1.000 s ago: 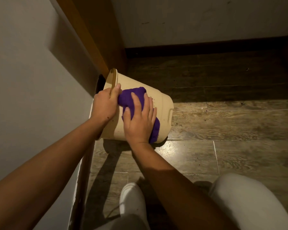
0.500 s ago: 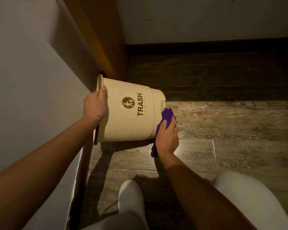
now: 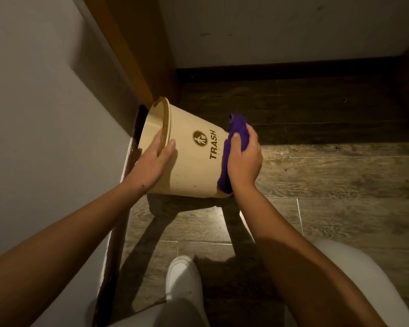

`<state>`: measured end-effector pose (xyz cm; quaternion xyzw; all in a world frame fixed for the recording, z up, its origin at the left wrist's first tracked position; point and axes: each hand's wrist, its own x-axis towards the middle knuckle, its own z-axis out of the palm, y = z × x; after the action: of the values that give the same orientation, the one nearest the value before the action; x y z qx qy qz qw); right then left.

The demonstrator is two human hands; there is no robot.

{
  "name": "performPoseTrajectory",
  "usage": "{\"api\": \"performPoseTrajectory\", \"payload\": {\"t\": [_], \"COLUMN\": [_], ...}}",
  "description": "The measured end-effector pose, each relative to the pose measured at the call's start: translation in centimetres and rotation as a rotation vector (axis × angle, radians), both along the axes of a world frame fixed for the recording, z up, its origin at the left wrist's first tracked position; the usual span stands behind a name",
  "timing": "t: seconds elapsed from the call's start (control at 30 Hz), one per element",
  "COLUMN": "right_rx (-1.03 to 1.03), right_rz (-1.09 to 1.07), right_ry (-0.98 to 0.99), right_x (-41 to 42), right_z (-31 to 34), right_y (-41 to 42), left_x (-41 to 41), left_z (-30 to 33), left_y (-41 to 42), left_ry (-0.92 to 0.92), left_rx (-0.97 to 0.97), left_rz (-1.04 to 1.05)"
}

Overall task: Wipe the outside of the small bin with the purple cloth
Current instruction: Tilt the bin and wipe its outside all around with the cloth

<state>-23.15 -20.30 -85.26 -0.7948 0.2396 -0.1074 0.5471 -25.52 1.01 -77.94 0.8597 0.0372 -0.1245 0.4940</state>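
Note:
The small beige bin (image 3: 194,166), printed with a brown logo and the word TRASH, is tipped on its side above the floor, its open mouth facing left toward the wall. My left hand (image 3: 152,161) grips its brown-edged rim, thumb on the outside wall. My right hand (image 3: 243,159) is closed on the bunched purple cloth (image 3: 237,132) and presses it against the bin's base end. The cloth hangs down to the bin's lower edge. The bin's bottom face is hidden.
A grey wall (image 3: 45,138) runs close along the left. A wooden door frame (image 3: 137,55) stands behind the bin. Wood-look floor tiles (image 3: 328,180) stretch to the right. My white shoe (image 3: 183,277) and light trouser knee (image 3: 354,279) are at the bottom.
The bin has tilted so its base end sits lower right. My right hand moved the cloth from the bin's side to its base end and higher. My left hand shifted along the rim.

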Motion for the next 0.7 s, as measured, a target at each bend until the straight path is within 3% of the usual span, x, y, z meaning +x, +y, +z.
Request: {"api": "performPoseTrajectory", "payload": {"t": [0.17, 0.3, 0.43, 0.7], "right_rx": [0.027, 0.042, -0.091, -0.274], "right_rz": [0.143, 0.263, 0.23, 0.218], "right_ry": [-0.128, -0.179, -0.1, -0.023], "right_x": [-0.4, -2.0, -4.5, -3.1], "right_z": [2.5, 4.5, 5.2, 0.6], "right_y": [3.9, 8.3, 11.9, 7.9], "left_x": [-2.0, -0.5, -0.1, 0.7], "left_z": [-0.8, -0.5, -0.9, -0.6], "left_y": [-2.4, -3.4, -2.7, -2.7], "left_ry": [-0.183, -0.298, -0.306, -0.332], "left_rx": [0.058, 0.034, -0.03, 0.183], "left_rz": [0.164, 0.165, 0.238, 0.218]}}
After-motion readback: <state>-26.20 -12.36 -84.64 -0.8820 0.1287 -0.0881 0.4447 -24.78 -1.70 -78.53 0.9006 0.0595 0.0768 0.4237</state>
